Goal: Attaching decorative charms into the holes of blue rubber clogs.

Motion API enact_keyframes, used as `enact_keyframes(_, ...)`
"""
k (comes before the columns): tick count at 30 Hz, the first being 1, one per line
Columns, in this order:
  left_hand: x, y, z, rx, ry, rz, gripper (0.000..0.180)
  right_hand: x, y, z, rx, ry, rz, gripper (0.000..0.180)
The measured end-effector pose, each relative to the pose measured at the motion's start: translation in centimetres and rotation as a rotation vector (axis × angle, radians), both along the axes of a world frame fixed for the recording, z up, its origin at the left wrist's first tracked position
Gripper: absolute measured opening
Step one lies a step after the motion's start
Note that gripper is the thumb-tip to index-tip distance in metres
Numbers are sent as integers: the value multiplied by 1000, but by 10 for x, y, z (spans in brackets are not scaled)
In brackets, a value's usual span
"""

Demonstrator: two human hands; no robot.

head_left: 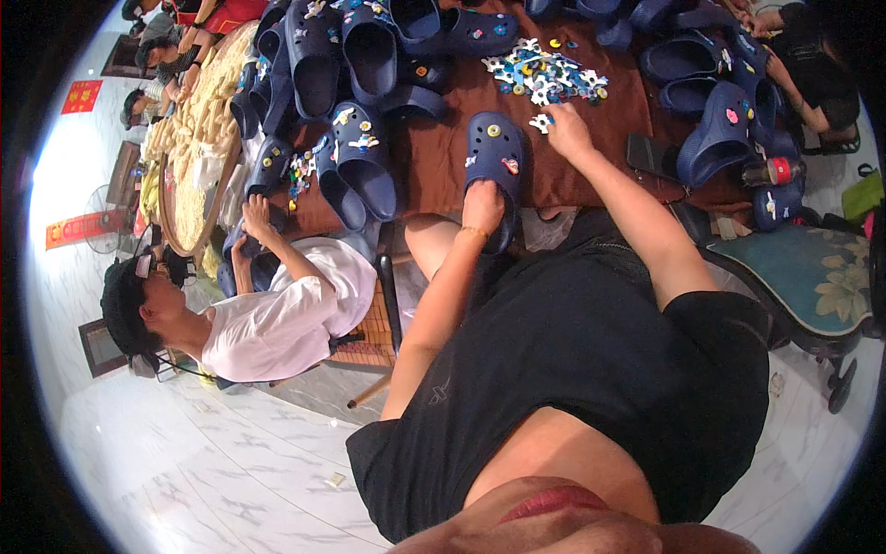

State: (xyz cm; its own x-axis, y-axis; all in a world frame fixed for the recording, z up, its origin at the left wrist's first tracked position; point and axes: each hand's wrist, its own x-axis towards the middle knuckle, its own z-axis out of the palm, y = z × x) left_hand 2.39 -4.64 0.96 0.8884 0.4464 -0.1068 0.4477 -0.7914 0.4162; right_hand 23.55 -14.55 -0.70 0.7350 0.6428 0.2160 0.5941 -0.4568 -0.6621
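My left hand (483, 205) is pushed into the foot opening of a navy clog (487, 143) and grips it, toe pointing away from me. Yellow, white and red charms sit on the clog's upper. To its right, my right hand (568, 132) pinches a small white charm (541, 124) above the brown cloth (461, 88). Just beyond that hand lies a loose pile of white, blue and yellow charms (544, 76). My fingers inside the clog are partly hidden.
Navy clogs (365, 166) crowd the table on the left, far side and right. A co-worker in a white shirt (277, 305) handles another clog at left. At right are a dark flat case (652, 155), a bottle (773, 172) and a teal floral chair (794, 272).
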Motion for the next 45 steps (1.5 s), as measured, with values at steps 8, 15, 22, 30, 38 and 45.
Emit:
enact_keyframes(8, 9, 26, -16, 124, 111, -170, 19, 27, -20, -14, -205, 9, 39, 21)
enact_keyframes(15, 8, 45, -36, 112, 89, -91, 11, 0, 43, 37, 87, 99, 365, 19)
enact_keyframes(22, 10, 50, -30, 106, 83, -57, 13, -17, 89, 44, -283, -136, 606, 15)
enact_keyframes(30, 1, 23, -26, 7, 39, -139, 15, -17, 88, 60, -614, -2, 625, 17)
enact_keyframes(38, 7, 33, -16, -10, 45, -105, 13, -17, 131, 64, -867, -267, 627, 35)
enact_keyframes(45, 11, 45, -21, 51, 271, -89, 16, -7, 137, 65, -761, -68, 635, 42)
